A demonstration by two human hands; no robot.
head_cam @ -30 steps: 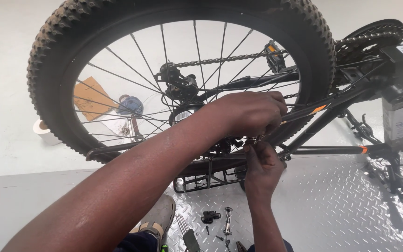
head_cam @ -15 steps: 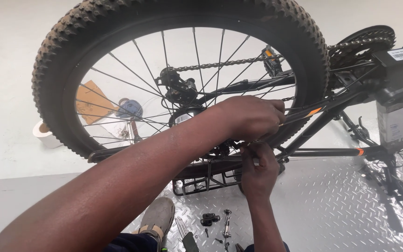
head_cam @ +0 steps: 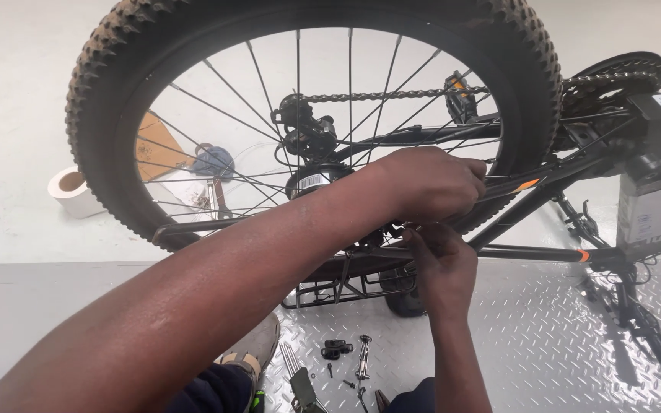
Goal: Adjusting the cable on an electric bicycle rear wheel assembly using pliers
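Observation:
An upside-down black bicycle has its knobby rear tyre (head_cam: 93,92) and spoked wheel filling the view. My left hand (head_cam: 434,183) reaches in from the lower left, fingers curled over the black frame stay (head_cam: 522,187) beside the rim. Just beneath it, my right hand (head_cam: 441,264) comes up from below and pinches a small metal part (head_cam: 401,228) at the frame. What the fingertips hold is mostly hidden. The hub (head_cam: 311,180), derailleur (head_cam: 300,126) and chain (head_cam: 376,95) sit left of my hands.
A black rear rack (head_cam: 338,287) hangs under the wheel. Small loose fasteners and tools (head_cam: 350,356) lie on the diamond-plate floor (head_cam: 545,344) by my shoe (head_cam: 258,348). A battery box (head_cam: 652,199) and chainring (head_cam: 613,76) are at the right, a tape roll (head_cam: 74,191) at the left.
Both hands stay at the same spot on the frame. The view has shifted slightly, so the wheel sits a little further right.

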